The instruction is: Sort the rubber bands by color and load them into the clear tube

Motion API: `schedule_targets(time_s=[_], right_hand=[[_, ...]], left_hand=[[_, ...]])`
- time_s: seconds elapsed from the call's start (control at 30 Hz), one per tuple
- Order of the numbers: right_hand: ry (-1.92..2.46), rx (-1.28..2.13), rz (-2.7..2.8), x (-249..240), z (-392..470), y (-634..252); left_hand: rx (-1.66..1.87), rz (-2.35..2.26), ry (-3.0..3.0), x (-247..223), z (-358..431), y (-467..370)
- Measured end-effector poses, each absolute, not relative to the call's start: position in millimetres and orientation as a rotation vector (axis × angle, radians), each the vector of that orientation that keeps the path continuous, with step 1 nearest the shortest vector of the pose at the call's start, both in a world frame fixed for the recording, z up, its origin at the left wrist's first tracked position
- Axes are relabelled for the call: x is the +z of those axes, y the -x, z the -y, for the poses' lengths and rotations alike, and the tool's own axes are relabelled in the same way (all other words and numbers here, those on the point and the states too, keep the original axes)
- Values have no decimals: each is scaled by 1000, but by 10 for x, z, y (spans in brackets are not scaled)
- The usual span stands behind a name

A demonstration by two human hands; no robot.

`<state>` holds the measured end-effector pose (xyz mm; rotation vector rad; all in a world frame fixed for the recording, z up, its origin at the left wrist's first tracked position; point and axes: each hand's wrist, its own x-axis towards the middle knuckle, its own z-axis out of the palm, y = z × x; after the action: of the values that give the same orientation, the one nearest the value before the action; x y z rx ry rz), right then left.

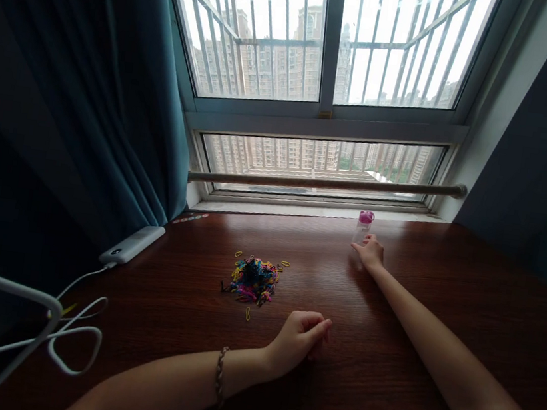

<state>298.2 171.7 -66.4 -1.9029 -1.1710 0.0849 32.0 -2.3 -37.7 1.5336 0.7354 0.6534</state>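
Note:
A small clear bottle [361, 230] with a pink lid stands upright towards the far side of the table. My right hand [372, 253] reaches out to it, with thumb and fingers closed around its lower part. Close in front of me, my left hand [296, 344] is held with its fingers curled in and the thumb pressed on them; whether anything is inside is hidden. Left of and beyond that hand lies a heap of small colourful bands [254, 280], pink, blue, yellow and black. Several yellow loops lie loose around the heap.
The dark brown wooden table [194, 349] runs up to the window sill. At the left, a white power bank [133, 246] has a white cable [78, 330] plugged into it, and a white bent tube [5, 287] crosses the corner. A blue curtain [156, 136] hangs behind.

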Motion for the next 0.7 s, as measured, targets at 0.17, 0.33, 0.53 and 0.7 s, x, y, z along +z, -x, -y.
schedule_targets(time_s=[0.17,0.33,0.53,0.7], right_hand=[[1900,101,1171,-682,-1713,-2989],[1879,92,1150,-689,-1641,-3009],[1780,116,1114,-653,-1365,-2977],[1640,275,1217,-620,-1023,-2806]], left_hand=[[748,-783,-1723,-301,28,-265],[1160,-865,-2265,-117,-193,101],[1160,-1684,-2464,-324,-839,863],[767,-1640,-2225,-595,-1201,1070]])
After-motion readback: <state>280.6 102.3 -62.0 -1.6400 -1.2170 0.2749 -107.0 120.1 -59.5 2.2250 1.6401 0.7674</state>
